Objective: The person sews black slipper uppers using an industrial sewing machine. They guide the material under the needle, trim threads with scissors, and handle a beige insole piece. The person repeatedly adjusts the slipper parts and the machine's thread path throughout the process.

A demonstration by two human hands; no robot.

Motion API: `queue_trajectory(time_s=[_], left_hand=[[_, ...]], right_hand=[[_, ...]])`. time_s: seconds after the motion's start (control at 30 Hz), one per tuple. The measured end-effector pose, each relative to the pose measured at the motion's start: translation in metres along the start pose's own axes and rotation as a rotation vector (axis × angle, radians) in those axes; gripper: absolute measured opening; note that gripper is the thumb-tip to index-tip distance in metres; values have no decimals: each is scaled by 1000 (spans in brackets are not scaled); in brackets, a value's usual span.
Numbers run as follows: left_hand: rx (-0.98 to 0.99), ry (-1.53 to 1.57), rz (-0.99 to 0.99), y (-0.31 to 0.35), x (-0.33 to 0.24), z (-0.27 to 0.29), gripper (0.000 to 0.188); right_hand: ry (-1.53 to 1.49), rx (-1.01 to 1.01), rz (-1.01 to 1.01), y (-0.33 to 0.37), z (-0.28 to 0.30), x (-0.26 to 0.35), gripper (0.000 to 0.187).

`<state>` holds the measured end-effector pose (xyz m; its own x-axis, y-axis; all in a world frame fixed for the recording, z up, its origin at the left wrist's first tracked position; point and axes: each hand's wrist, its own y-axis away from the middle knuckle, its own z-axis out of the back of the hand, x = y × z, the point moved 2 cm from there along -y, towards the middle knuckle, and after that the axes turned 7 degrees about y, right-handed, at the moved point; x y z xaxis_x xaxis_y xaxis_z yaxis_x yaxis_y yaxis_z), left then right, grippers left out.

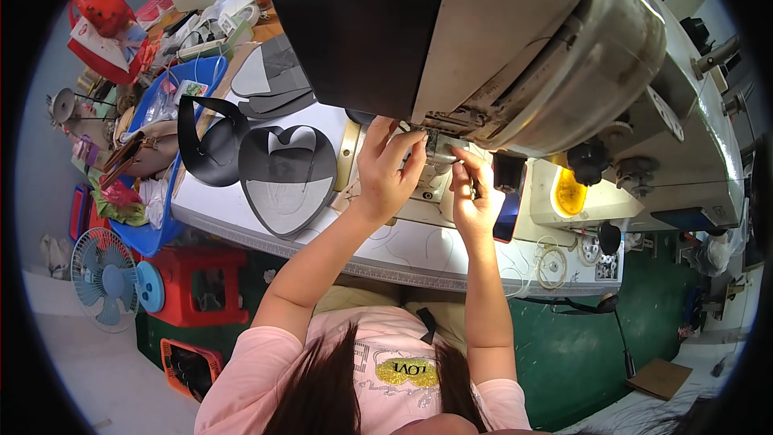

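Observation:
Both my hands are at the needle area of a large industrial sewing machine (515,56), under its head. My left hand (386,173) reaches in from the left with bent fingers, thumb and fingertips drawn close beside a small metal part (439,147). From the right, my right hand (475,201) brings its closed fingertips to the other side of that part. Anything between the fingertips of either hand is too small or hidden to name. To the left lie a heart-shaped black and grey piece (288,181) and a curved black strap piece (213,141).
A stack of dark cut pieces (274,76) lies at the back left. Beside the table stand a blue basket (173,213) full of things, a red stool (197,286) and a blue fan (105,278). A phone (509,213) and loose thread (551,266) lie right of my hands.

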<state>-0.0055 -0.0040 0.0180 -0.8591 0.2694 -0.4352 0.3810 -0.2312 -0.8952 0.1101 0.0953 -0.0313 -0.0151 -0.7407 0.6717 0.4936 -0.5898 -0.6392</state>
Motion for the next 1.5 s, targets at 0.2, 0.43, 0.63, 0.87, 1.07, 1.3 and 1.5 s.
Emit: queue_trajectory(time_s=[0.2,0.43,0.63,0.87,1.07,1.3,1.5], left_hand=[[-9,2,-2,0,0,0,19],[0,30,-6,0,1,0,21],[-7,33,-3,2,2,-1,21],[-3,30,-11,1,1,-1,19],[-39,30,-11,0,1,-4,19],[-69,4,8,2,0,-6,20],[-89,19,14,1,0,-7,21]], right_hand=[[17,8,30,0,1,-2,20],[21,-12,71,-3,2,2,21],[4,7,52,-3,3,4,20],[-5,-13,58,-3,2,1,20],[-9,12,52,-6,4,4,19],[1,14,63,-5,3,2,19],[10,4,62,-4,2,0,19]])
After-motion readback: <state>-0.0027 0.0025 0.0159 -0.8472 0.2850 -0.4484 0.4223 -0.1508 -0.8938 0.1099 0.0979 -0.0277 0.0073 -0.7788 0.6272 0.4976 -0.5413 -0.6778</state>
